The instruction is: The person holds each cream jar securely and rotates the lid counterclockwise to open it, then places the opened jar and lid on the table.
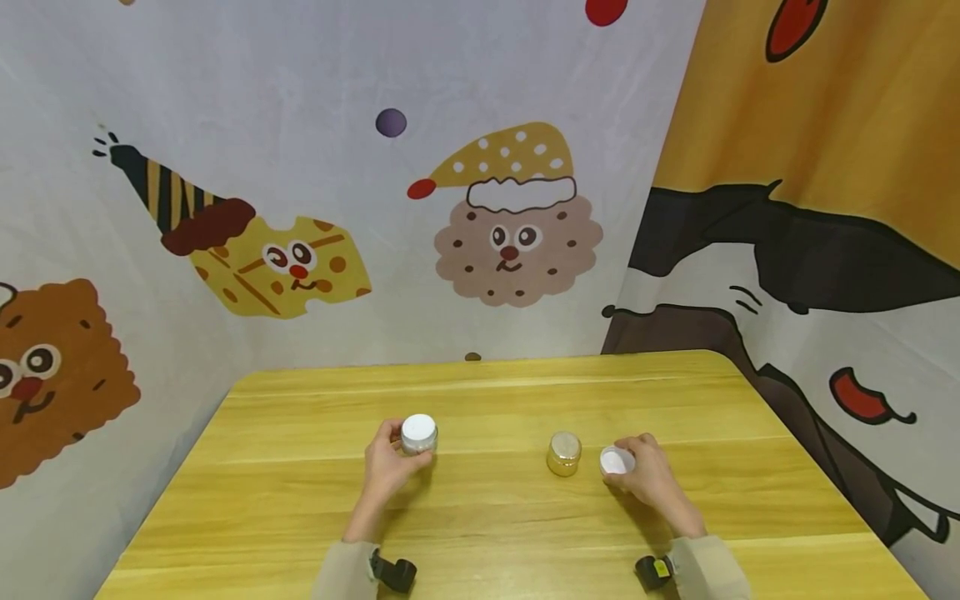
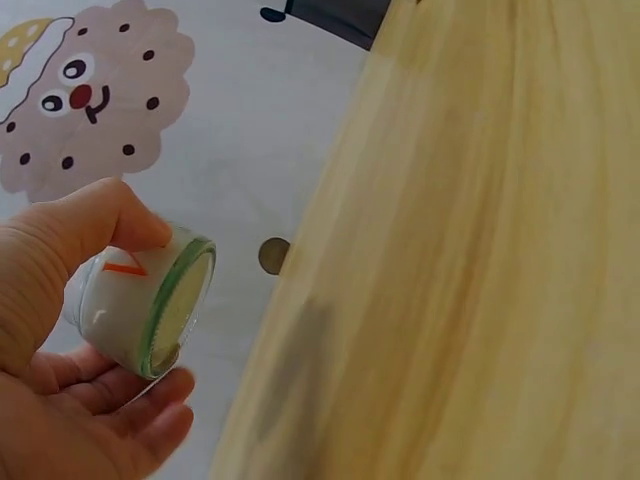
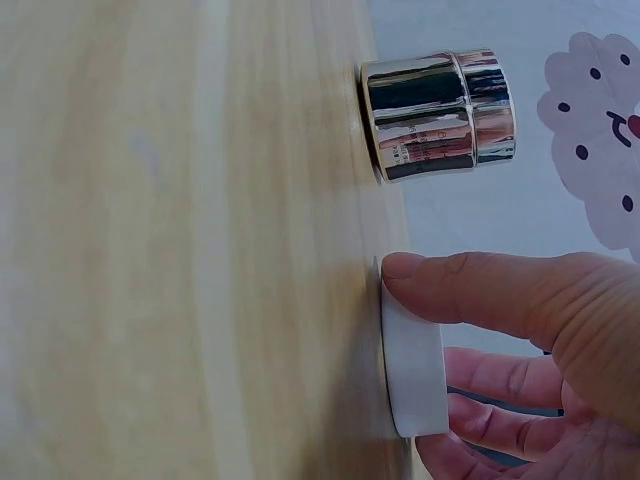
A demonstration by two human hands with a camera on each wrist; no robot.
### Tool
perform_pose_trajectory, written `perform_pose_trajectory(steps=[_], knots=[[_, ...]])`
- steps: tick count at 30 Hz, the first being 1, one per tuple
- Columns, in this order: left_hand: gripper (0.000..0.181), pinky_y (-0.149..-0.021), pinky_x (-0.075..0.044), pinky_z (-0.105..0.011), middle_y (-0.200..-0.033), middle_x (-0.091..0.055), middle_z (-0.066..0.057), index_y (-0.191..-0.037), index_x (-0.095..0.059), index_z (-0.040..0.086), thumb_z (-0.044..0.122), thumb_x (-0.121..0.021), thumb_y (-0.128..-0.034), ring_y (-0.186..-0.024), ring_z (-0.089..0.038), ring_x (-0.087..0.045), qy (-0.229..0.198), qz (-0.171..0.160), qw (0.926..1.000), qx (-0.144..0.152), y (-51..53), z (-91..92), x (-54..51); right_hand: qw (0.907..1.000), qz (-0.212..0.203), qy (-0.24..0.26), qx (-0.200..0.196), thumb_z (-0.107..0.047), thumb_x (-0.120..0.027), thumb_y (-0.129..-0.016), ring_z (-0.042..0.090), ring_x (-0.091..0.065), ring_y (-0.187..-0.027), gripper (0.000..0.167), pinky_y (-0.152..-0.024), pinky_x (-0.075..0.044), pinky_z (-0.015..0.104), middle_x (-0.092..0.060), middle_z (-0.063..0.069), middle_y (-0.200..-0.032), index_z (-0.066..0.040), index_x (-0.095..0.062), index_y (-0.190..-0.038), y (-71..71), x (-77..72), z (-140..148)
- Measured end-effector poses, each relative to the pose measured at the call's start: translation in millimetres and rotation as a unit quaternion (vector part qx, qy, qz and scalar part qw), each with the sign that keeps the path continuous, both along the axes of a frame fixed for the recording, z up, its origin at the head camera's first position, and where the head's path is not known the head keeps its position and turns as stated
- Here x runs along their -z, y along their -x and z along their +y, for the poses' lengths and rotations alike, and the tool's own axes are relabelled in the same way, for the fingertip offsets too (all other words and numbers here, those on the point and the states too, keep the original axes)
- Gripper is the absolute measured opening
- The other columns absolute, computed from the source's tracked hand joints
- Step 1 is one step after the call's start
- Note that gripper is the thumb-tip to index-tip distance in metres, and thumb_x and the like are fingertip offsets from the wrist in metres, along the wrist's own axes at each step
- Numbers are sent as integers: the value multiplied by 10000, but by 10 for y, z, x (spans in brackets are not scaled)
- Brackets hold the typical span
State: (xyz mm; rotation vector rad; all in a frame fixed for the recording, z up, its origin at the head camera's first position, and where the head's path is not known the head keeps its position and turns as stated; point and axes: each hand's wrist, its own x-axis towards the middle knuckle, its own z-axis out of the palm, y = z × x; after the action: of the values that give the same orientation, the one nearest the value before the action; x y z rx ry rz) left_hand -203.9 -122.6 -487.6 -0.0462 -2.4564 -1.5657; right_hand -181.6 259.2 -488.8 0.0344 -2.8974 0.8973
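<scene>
My left hand point(image 1: 392, 461) grips a small glass jar point(image 1: 418, 435) between thumb and fingers, raised above the table. The jar has a white top; the left wrist view shows its thick clear base, greenish at the edge, and a red mark on its side. Over on the right, my right hand point(image 1: 649, 474) pinches a shallow white lid point(image 3: 415, 365) by its rim, with the lid at the tabletop and its hollow side facing up. Just left of that lid stands a shiny gold jar point(image 1: 564, 454), upright with its cap on, touched by neither hand.
A wood-grained table point(image 1: 480, 533) lies under both hands. Behind it hangs a cloth point(image 1: 330, 108) printed with cartoon biscuits and cheese, meeting the table's far edge. Dark wrist-worn cameras point(image 1: 396, 575) sit at both cuffs.
</scene>
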Motion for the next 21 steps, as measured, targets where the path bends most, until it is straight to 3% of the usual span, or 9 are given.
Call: perform_pose_trajectory(steps=[7,21], knots=[[579,-809,-462,-490,-1011,-585,-210,-1094,-536,-69,45,-823,-605,-933,-340,-542,436,-195,9987,-174,16,2,44,10000,-57,-64,8,-107,-858,-612,370,-547,-882,552,-771,-490,533,-528,231,-990,119,-608,-1049,-3,-13,-10],[588,-862,-496,-463,-1057,-601,-257,-1111,-544,-104,48,-826,-618,-997,-395,-578,344,-577,9975,-198,54,0,121,9999,-43,-105,-25,-113,-860,-610,369,-550,-883,565,-785,-488,543,-527,236,-997,121,-603,-1055,-8,-5,0]])
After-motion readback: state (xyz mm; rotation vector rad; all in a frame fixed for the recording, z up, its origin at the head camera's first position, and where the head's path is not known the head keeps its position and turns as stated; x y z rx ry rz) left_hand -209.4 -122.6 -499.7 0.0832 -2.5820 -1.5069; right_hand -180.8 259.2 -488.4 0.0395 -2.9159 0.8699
